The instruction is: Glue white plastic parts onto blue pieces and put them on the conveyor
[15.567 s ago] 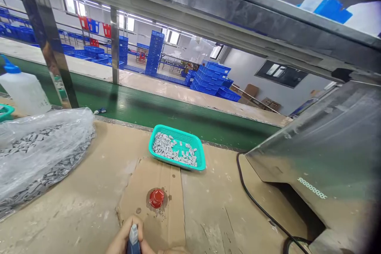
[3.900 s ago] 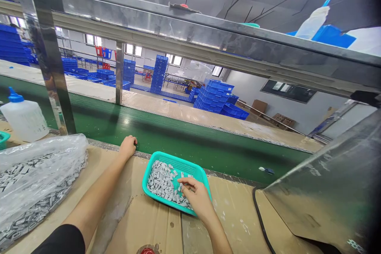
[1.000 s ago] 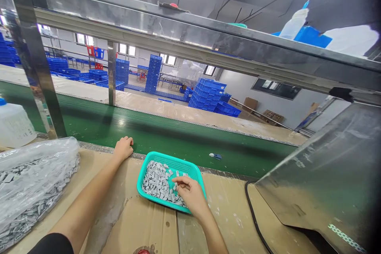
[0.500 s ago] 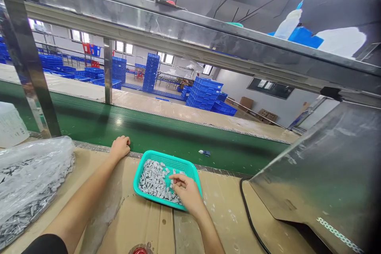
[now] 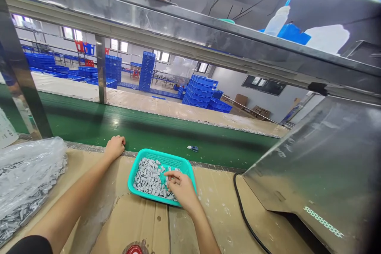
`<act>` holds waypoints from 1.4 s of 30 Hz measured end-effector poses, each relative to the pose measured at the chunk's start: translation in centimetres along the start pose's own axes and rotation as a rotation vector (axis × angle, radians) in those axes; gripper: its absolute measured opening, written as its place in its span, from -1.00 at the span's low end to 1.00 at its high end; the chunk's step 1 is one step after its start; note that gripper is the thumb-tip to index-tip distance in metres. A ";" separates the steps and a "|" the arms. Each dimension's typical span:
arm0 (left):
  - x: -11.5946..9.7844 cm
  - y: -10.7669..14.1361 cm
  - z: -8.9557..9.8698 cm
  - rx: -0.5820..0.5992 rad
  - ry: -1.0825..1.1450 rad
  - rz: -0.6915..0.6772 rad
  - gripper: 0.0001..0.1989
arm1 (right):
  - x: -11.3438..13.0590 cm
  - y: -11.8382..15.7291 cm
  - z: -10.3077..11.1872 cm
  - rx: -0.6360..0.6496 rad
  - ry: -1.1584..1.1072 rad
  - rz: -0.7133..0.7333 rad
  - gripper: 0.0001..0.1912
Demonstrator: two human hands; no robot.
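Observation:
A turquoise basket point(image 5: 135, 191) stands on the cardboard-covered bench, with many small grey plastic parts point(image 5: 149, 176) heaped mostly in its left half. My right hand point(image 5: 181, 188) is over the basket's right side, its fingers bent towards the parts; whatever lies between thumb and fingertips is too small to make out. To the left of the basket, my left hand point(image 5: 115, 147) rests at the bench edge beside the green belt, fingers curled in, and their contents are hidden.
A clear plastic bag point(image 5: 32, 182) of grey parts lies at the left. A small blue-and-white item point(image 5: 193, 148) is on the green belt point(image 5: 154, 135). A black cable point(image 5: 245, 218) and metal panel point(image 5: 321, 166) stand right. A red object point(image 5: 134, 250) is at the bottom.
The whole view has shifted slightly, so the basket and bench appear further left. Both hands keep nearly the same places relative to the basket.

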State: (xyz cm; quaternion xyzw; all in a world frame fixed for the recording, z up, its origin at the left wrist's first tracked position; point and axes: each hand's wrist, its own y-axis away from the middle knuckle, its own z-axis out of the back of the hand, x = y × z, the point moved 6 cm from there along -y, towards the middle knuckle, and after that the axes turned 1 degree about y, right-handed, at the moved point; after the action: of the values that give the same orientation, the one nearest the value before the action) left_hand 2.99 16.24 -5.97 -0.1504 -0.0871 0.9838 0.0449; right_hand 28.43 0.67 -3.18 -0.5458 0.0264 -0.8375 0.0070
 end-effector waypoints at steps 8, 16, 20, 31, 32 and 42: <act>-10.8 -3.8 0.5 0.003 0.067 -0.227 -0.42 | -0.2 0.1 0.4 -0.096 0.050 0.063 -0.58; -31.6 -3.2 -4.4 0.426 0.168 -0.654 -0.67 | -0.3 0.9 1.0 -0.214 0.155 0.083 -0.57; -31.3 -2.1 -3.2 0.510 0.328 -0.595 -0.77 | 0.0 1.0 1.1 -0.230 0.179 0.070 -0.58; -13.5 16.8 10.3 0.787 1.380 -0.103 -0.61 | 0.6 0.5 0.5 -0.077 -0.009 0.059 -0.92; -12.0 19.2 10.7 0.842 1.502 -0.029 -0.59 | 1.0 1.0 0.5 -0.061 -0.026 0.060 -0.92; -3.3 25.2 6.1 0.446 1.446 0.279 -0.52 | 4.9 12.4 -3.7 0.083 0.086 0.170 -0.88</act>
State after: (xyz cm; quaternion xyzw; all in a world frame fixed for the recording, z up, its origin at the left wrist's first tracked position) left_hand 2.66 -9.85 -3.93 -0.7531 0.1843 0.6315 -0.0043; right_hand 22.83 -11.81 -0.87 -0.5043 0.0385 -0.8569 0.0996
